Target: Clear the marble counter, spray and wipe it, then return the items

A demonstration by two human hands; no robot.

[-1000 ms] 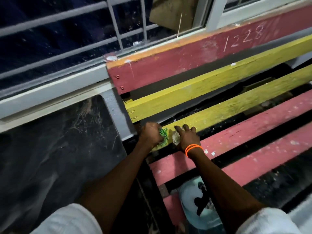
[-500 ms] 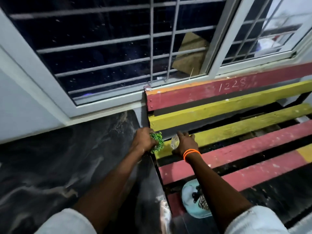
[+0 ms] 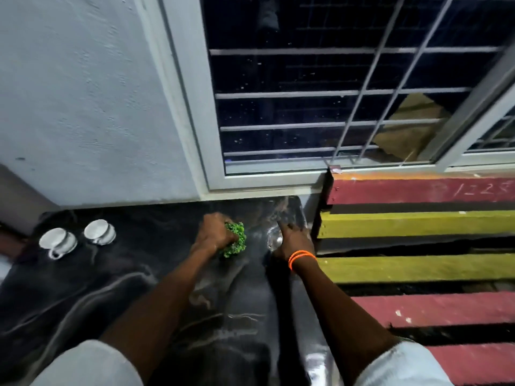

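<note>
I have both hands down at the right end of the marble counter point(image 3: 117, 296), close to the window. My left hand point(image 3: 213, 236) is closed around a small bushy green plant point(image 3: 235, 240), fingers wrapped over its near side so the foliage sticks out to the right; whether its base is touching the marble I cannot tell. My right hand point(image 3: 292, 240), the one with the orange wristbands point(image 3: 302, 258), is curled over a small clear glass item point(image 3: 274, 238), and only a shiny sliver of it shows by the fingers, so I cannot say how firmly it is gripped or what exactly it is.

I judge this as the return stage: the dark surface looks glossy, as if wiped, and two white cups point(image 3: 76, 238) sit upside down at the far left, well apart from my hands. Carrying one piece in each hand saves a trip from the painted slatted bench point(image 3: 418, 270) just beside the counter's right edge.

The plant and the glass are near each other, so setting them down calls for a little spacing, and the glass sits close to the counter's edge, where a careless release could tip it into the gap beside the bench.
</note>
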